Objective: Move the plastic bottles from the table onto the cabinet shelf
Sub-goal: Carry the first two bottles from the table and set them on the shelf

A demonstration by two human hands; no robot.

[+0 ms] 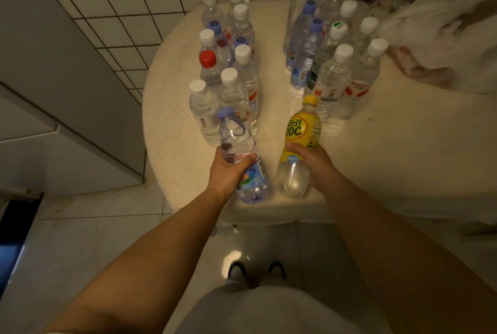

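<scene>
My left hand [228, 172] is wrapped round the mid-body of the clear blue-cap bottle [242, 156]; right hand [309, 161] grips the yellow-label bottle [300, 145] at its waist. Both sit at the near edge of the round table [403, 145], w/ bases toward me, caps tipped away, long axes nearly upright. I'd lift straight up, keeping clear of the standing bottles behind. Cabinet shelf not in view.

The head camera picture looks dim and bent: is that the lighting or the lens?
Both: in the head view, warm dim light, a glare patch on the floor tiles, wall tile lines bowed by the wide lens, and the plastic bags smeared soft at the top right.
</scene>
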